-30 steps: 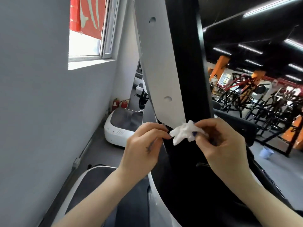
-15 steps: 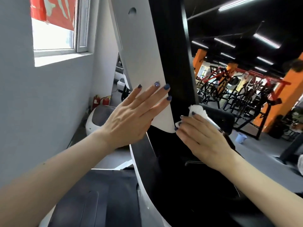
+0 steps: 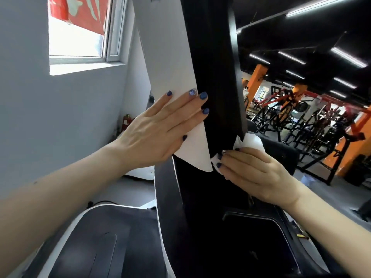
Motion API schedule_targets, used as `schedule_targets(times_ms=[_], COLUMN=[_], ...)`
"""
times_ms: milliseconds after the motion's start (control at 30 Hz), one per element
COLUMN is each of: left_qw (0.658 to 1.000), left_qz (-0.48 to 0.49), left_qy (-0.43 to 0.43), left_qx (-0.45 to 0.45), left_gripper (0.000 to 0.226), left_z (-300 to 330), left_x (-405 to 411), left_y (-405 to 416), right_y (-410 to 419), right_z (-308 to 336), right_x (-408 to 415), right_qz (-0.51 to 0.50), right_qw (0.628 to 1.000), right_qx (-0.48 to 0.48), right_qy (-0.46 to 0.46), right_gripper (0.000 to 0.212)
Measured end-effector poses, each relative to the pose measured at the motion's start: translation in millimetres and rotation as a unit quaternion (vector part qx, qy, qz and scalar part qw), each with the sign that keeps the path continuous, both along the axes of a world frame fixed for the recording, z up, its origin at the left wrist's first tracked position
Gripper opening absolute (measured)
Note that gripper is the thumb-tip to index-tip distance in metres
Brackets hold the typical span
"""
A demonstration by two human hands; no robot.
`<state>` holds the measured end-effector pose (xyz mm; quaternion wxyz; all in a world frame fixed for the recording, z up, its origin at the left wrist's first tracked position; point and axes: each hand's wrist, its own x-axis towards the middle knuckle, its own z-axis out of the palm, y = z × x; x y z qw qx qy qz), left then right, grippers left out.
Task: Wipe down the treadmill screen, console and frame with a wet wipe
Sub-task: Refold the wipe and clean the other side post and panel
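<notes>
The treadmill's upright frame (image 3: pixel 212 81) rises in front of me, black in the middle with a white side panel (image 3: pixel 170 63) on its left. My left hand (image 3: pixel 160 129) lies flat with straight fingers on the lower part of that white panel. My right hand (image 3: pixel 255 175) presses a crumpled white wet wipe (image 3: pixel 251 142) against the black part of the frame, just right of the white panel's lower tip. Most of the wipe is hidden under my fingers. Below lies the dark console area (image 3: pixel 251 237).
A grey wall with a window (image 3: pixel 78 31) stands close on the left. Another white treadmill base (image 3: pixel 140 173) sits behind my left hand. Weight machines (image 3: pixel 297 121) and orange pillars fill the gym at the right. A small blue bin (image 3: pixel 307 180) stands on the floor.
My hands went from pulling the wipe between them to separate places: the left hand flattened on the white panel, the right pressed the wipe on the black frame and slid slightly down.
</notes>
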<state>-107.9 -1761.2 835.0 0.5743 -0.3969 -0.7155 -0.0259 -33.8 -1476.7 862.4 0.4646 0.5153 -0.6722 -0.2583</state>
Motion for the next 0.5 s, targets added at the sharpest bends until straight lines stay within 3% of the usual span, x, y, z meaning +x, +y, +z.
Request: schedule_targets(times_ms=[167, 267, 367, 500], left_qw=[1.000, 0.999, 0.988, 0.954], left_qz=[0.002, -0.001, -0.017, -0.069], left_qy=[-0.011, -0.035, -0.112, -0.242], left_qx=[-0.015, 0.022, 0.103, 0.163], left_gripper=[0.067, 0.063, 0.063, 0.068], left_z=[1, -6, -32, -77], left_x=[-1, 6, 22, 53], left_y=[-3, 3, 22, 42], right_y=[23, 23, 5, 21], right_z=[11, 9, 3, 8], right_x=[-4, -9, -15, -14], right_qz=[-0.075, -0.140, -0.160, -0.151], right_qw=[0.992, 0.982, 0.979, 0.979], right_qx=[0.093, 0.126, 0.129, 0.139], right_qy=[-0.040, -0.021, 0.007, -0.010], right_gripper=[0.042, 0.059, 0.071, 0.066])
